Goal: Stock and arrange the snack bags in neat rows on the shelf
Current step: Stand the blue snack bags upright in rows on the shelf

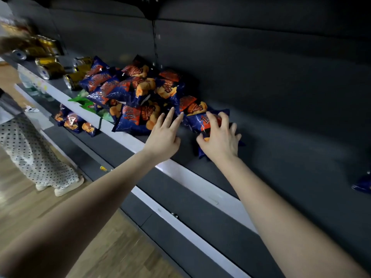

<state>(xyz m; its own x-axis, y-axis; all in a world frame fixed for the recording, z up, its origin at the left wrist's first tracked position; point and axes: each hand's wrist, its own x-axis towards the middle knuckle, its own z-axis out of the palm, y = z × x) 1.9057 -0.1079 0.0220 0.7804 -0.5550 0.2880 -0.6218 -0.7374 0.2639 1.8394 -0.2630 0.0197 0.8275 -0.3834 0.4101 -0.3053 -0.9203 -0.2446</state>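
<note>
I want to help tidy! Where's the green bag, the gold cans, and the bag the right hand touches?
green bag [79,99]: head view, its crinkled front.
gold cans [53,68]: head view, one can's side.
blue snack bag [198,120]: head view, its front beside the right hand [220,142].

Snack bags [140,93] heap on shelf [186,174], cans [50,67] apparently leftward.

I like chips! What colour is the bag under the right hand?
The bag under the right hand is dark blue with orange-red; head view.

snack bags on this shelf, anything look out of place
The blue snack bags lie in a jumbled heap, not rows. A green bag is mixed in at the front edge, and gold cans lie toppled beside them.
</note>
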